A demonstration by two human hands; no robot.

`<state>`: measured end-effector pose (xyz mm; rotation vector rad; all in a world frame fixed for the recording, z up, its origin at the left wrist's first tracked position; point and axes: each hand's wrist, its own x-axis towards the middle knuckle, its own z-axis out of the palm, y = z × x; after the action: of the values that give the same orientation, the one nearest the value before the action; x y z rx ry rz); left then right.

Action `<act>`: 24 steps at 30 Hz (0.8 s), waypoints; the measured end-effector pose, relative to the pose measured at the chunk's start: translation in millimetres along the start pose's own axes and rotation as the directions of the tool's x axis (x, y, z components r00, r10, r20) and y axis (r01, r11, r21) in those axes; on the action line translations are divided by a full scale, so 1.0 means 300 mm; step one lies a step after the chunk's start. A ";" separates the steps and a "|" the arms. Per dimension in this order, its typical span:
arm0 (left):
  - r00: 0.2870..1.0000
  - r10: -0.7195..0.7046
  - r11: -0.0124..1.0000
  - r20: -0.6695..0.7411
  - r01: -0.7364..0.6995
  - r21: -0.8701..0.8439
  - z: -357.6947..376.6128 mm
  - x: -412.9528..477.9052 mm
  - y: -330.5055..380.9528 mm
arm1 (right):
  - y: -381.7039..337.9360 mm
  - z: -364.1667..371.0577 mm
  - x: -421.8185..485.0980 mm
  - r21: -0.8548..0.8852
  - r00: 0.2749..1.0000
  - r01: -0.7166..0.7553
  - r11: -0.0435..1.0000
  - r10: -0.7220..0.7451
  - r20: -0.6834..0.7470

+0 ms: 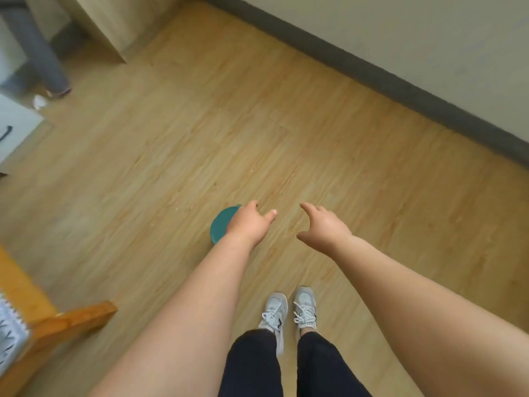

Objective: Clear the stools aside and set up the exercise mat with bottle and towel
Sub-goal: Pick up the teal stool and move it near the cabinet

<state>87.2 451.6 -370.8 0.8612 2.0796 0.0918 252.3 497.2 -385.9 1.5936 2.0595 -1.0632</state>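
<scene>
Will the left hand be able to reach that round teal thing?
Probably yes: the left hand is right over the round teal thing, with nothing seen between them. Whether they touch, I cannot tell.

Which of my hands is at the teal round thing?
Your left hand: it overlaps the edge of the teal round thing, while your right hand hangs apart over bare wooden floor, holding nothing.

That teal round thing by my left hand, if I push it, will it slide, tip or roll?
Probably slides: the teal round thing shows a flat top and the wood floor looks smooth. Rolling seems unlikely while it sits flat. Tipping I can't judge: your left hand covers part of it and its height doesn't show.
</scene>
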 end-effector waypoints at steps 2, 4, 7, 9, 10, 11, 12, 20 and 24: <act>0.998 -0.071 0.993 0.000 0.070 -0.092 -0.023 0.037 -0.092 | -0.059 0.041 0.043 -0.019 0.999 0.018 1.000 -0.018 0.027; 0.992 -0.123 0.983 0.004 0.122 -0.136 -0.042 0.071 -0.188 | -0.108 0.090 0.080 -0.035 0.999 0.008 0.999 -0.006 0.053; 0.982 -0.186 0.966 0.017 0.186 -0.178 -0.081 0.138 -0.330 | -0.192 0.168 0.152 -0.073 0.995 0.004 0.997 0.003 0.098; 0.978 -0.206 0.963 0.022 0.207 -0.175 -0.102 0.183 -0.405 | -0.241 0.216 0.198 -0.085 0.994 0.000 0.996 0.010 0.113; 0.977 -0.212 0.962 0.021 0.212 -0.173 -0.114 0.218 -0.446 | -0.269 0.247 0.230 -0.087 0.993 -0.005 0.996 0.015 0.117; 0.976 -0.219 0.961 0.016 0.218 -0.173 -0.122 0.252 -0.485 | -0.295 0.278 0.264 -0.086 0.993 -0.011 0.996 0.022 0.120; 0.973 -0.230 0.957 0.015 0.229 -0.179 -0.128 0.292 -0.529 | -0.323 0.314 0.302 -0.086 0.992 -0.016 0.996 0.027 0.126; 0.942 -0.331 0.912 0.062 0.336 -0.234 -0.013 0.575 -0.814 | -0.447 0.574 0.635 -0.066 0.987 -0.023 0.998 0.034 0.158; 0.927 -0.361 0.889 0.099 0.374 -0.262 0.095 0.740 -0.916 | -0.457 0.698 0.839 -0.060 0.982 -0.052 0.997 0.062 0.178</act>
<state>-127.9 371.0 -640.6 0.2876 2.0859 0.1515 6.2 505.3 -641.7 1.4634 1.8973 -1.0790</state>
